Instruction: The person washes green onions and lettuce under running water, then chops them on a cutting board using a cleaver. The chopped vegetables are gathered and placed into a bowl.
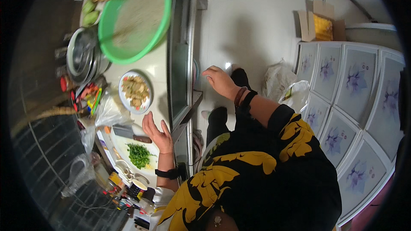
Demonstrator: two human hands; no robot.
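Observation:
My left hand (157,134) is over the counter edge, fingers spread and nothing in it. Its fingertips are closest to a white plate (121,98) of pale chopped food with reddish bits. Beside that hand, a cleaver with a brown wooden handle (142,139) and a dark blade (124,131) lies on a white cutting board (151,146). Chopped green herbs (138,156) are heaped on the board, with small yellowish bits at their edge. My right hand (221,81) hangs over the floor, loosely bent and holding nothing that I can see.
A large green basin (167,6) with pale contents stands on the counter near stacked pots (83,54). Plastic bags (112,109) and seasoning bottles line the wall side. Behind my right arm are floor bags (277,78), patterned cabinets (356,73) and an open cardboard box (307,27).

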